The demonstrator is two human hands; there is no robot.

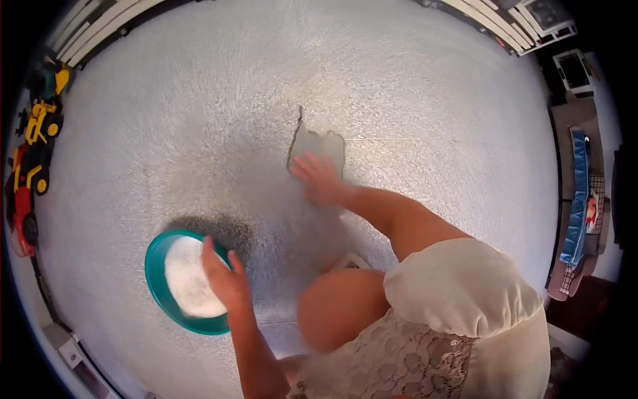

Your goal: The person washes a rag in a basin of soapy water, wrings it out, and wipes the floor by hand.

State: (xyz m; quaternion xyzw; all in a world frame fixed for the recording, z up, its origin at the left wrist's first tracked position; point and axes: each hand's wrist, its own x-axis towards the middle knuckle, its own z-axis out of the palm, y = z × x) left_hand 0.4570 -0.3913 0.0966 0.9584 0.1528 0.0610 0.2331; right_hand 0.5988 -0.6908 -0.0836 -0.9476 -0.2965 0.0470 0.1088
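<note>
At the lower left is a teal plastic basin (157, 292) with a white, foamy-looking content (189, 279); it appears tilted. My left hand (227, 276) is on its right rim, fingers over the inside and thumb on the outer side. Further up and to the right, my right hand (319, 179) lies palm down with fingers spread on a thin grey cloth (322, 147). That cloth is flat on the shiny pale floor (425, 93), with a dark, uneven left edge. The palm hides its lower part.
Toy vehicles (41, 126) in yellow, black and red line the left wall. A sofa (577, 199) with a blue cushion (575, 206) stands at the right. White slatted furniture (109, 23) is at the top left. My bent knee (339, 309) is close below my right arm.
</note>
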